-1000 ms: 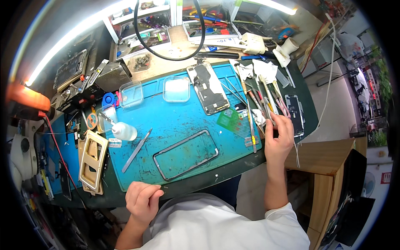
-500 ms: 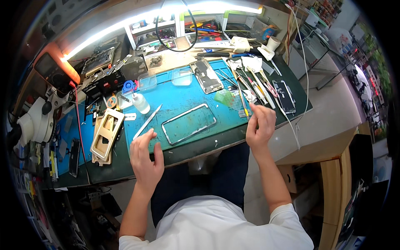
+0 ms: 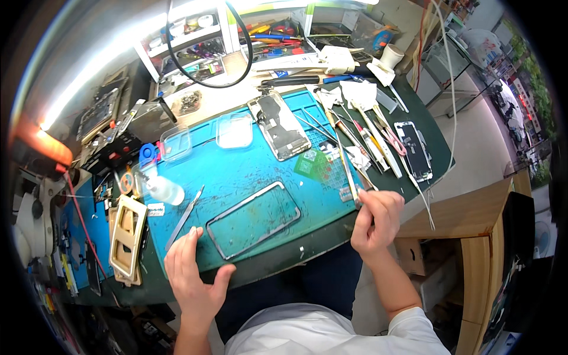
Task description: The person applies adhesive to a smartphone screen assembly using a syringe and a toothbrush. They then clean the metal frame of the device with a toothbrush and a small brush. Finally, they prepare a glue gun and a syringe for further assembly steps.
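On the blue work mat (image 3: 195,151) lies an empty, thin dark-edged phone frame (image 3: 290,223), tilted toward the right. My left hand (image 3: 192,284) is just left of its near corner, fingers stretched and thumb spread, holding nothing. A slim pointed metal tool, like tweezers (image 3: 184,217), rests by those fingertips. At the mat's right edge, my right hand (image 3: 378,222) is closed with its fingertips pinched together. They are beside the near end of a long thin tool (image 3: 348,171); whether anything tiny is between them is hidden.
An opened phone (image 3: 280,127), clear plastic boxes (image 3: 235,131) and a squeeze bottle (image 3: 165,191) stand around the mat. Several hand tools (image 3: 370,139) and a phone part (image 3: 413,151) lie at right. Gold-coloured phone moulds (image 3: 128,236) sit at left. A white cable (image 3: 453,100) hangs at right.
The view has shifted, so the bench appears lower and larger. My left hand's thumb is spread wider. My right hand remains pinched near the tools. The phone frame still lies on the mat.
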`<state>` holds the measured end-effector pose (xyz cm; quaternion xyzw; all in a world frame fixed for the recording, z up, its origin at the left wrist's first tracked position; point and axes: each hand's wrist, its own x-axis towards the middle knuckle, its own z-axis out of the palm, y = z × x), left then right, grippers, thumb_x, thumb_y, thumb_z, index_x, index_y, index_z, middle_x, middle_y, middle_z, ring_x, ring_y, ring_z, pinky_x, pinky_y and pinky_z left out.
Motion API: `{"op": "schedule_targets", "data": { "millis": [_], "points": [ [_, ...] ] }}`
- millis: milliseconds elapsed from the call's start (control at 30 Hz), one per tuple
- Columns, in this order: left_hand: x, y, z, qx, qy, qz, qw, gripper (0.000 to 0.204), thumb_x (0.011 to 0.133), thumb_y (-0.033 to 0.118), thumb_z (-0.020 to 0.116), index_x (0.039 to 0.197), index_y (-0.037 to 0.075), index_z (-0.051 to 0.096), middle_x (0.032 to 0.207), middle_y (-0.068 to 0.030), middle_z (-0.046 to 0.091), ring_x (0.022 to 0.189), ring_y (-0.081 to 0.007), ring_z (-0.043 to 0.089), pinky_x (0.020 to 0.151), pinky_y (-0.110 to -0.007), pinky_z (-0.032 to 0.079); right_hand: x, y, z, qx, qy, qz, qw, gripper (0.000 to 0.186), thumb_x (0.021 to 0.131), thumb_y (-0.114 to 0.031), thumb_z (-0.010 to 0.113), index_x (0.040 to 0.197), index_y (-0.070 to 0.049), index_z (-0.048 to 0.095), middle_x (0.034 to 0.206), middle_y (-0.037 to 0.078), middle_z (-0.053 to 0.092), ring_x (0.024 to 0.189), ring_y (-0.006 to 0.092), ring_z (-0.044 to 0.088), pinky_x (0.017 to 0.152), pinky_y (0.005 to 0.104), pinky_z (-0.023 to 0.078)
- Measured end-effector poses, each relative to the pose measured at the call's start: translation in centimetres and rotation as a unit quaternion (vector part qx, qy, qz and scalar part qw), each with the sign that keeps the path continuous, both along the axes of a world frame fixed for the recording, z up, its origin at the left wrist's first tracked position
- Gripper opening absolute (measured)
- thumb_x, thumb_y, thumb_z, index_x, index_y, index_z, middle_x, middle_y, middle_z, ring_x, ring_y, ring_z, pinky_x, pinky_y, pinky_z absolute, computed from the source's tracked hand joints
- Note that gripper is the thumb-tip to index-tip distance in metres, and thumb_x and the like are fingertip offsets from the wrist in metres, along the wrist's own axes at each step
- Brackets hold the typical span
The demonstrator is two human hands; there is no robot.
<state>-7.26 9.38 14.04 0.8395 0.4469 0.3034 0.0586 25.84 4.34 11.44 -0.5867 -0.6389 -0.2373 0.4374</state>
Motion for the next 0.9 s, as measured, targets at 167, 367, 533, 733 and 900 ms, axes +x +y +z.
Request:
{"op": "schedule_targets", "data": {
  "millis": [167,367,533,733,900],
  "points": [
    [-0.3,-0.1,0.3,-0.054,0.040,0.014,0.998,0.092,0.088,0.058,0.077,0.147,-0.006,0.048,0.139,-0.0188,0.062,0.125,-0.0383,0.055,0.107,-0.050,0.041,0.4,-0.4,-0.6,-0.021,0.017,0.008,1.000,0.032,0.080,0.005,0.062,0.109,-0.005,0.072,0.096,0.006,0.068,0.083,0.0233,0.062,0.081,0.0396,0.045],
    [0.1,0.5,0.7,-0.048,0.057,0.005,0.997,0.088,0.092,0.058,0.072,0.148,-0.006,0.047,0.140,-0.0190,0.062,0.127,-0.0386,0.054,0.108,-0.050,0.041,1.0,-1.9,0.0,-0.102,0.196,0.038,0.975,0.030,0.090,0.008,0.058,0.117,0.000,0.069,0.086,0.006,0.062,0.075,0.0206,0.059,0.068,0.0334,0.045],
    [0.0,0.1,0.8,-0.033,0.042,0.012,0.998,0.078,0.097,0.050,0.070,0.147,-0.005,0.049,0.138,-0.0184,0.063,0.127,-0.0388,0.054,0.109,-0.049,0.041,4.5,4.2,7.2,-0.079,0.018,-0.014,0.997,0.040,0.089,0.013,0.061,0.126,0.000,0.068,0.098,0.013,0.066,0.084,0.0247,0.065,0.072,0.0331,0.052],
    [-0.1,0.3,1.0,-0.020,-0.004,-0.013,1.000,0.057,0.096,0.025,0.074,0.140,-0.005,0.054,0.133,-0.0185,0.066,0.121,-0.0395,0.058,0.106,-0.049,0.044,13.6,19.1,8.8,-0.243,-0.165,-0.064,0.954,0.065,0.083,-0.008,0.075,0.144,-0.005,0.054,0.135,0.019,0.060,0.129,0.0349,0.057,0.111,0.0459,0.045],
    [-1.9,0.8,0.4,-0.058,-0.180,-0.034,0.981,0.062,0.091,0.012,0.078,0.144,-0.004,0.051,0.133,-0.0214,0.064,0.119,-0.0379,0.061,0.104,-0.048,0.048,17.0,26.3,8.1,-0.384,-0.211,-0.038,0.898,0.104,0.068,-0.004,0.076,0.163,-0.014,0.033,0.163,0.022,0.038,0.151,0.0399,0.036,0.124,0.0501,0.034]
  ]
}}
